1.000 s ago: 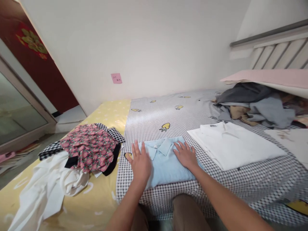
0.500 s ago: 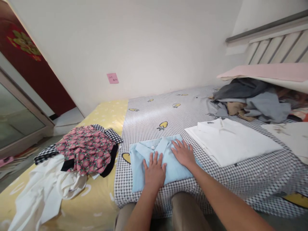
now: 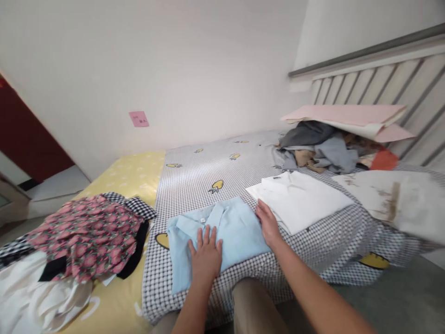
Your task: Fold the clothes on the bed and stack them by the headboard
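A folded light blue shirt [image 3: 239,232] lies on the bed in front of me, its collar toward the wall. Flat on the shirt's front, below the collar, rests my left hand [image 3: 206,255] with fingers spread. At the shirt's right edge is my right hand [image 3: 269,225], turned on its side with the fingers stretched out and close together; nothing is held in it. Just right of that hand lies a folded white shirt [image 3: 302,199].
On the left, a pink floral garment [image 3: 90,232] lies heaped with white cloth [image 3: 52,297] on a yellow sheet [image 3: 135,176]. Grey and brown clothes [image 3: 313,144] are piled at the right under a pink board [image 3: 347,113]. A white printed cloth [image 3: 378,195] lies at the right edge.
My right hand has slid from the top of the blue shirt to its right edge and turned sideways. My left hand stays on the shirt. The view has swung right.
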A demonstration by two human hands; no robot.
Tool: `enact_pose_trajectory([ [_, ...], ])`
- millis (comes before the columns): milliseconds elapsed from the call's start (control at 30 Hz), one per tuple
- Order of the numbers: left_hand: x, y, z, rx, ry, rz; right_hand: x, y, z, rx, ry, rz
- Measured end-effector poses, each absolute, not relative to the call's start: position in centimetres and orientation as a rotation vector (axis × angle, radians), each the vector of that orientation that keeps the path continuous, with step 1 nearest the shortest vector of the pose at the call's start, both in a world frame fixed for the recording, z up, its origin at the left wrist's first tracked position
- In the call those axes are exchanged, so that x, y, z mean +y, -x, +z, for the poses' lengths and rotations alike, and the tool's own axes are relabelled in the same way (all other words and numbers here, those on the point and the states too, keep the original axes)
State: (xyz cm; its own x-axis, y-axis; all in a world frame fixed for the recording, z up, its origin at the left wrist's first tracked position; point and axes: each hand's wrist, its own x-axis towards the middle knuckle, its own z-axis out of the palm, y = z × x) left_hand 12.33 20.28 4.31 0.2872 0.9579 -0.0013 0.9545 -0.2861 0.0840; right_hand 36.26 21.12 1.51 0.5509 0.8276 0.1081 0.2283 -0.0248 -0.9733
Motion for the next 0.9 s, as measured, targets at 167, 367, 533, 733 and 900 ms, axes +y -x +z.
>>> enact_pose_trajectory([
  [167, 20.3, -12.4, 4.8, 1.831, -2.468, 0.006, 17.3, -37.4, -1.3, -0.854, 1.416, 0.560],
  [367, 20.4, -12.5, 4.8, 1.831, -2.459, -0.002, 16.5, -36.8, -2.0, -0.887, 1.537, 0.403],
  [533, 20.4, -12.3, 4.5, 1.836, -2.483, 0.041, 18.9, -36.3, 0.1, -1.000, 1.810, 0.353],
  [733, 20.4, -12.3, 4.4, 1.837, -2.507, 0.079, 19.6, -34.2, 1.3, -1.077, 2.110, 0.306],
  [900, 20.3, -12.4, 4.7, 1.845, -2.488, 0.050, 20.2, -34.1, 2.6, -1.072, 2.312, 0.331],
])
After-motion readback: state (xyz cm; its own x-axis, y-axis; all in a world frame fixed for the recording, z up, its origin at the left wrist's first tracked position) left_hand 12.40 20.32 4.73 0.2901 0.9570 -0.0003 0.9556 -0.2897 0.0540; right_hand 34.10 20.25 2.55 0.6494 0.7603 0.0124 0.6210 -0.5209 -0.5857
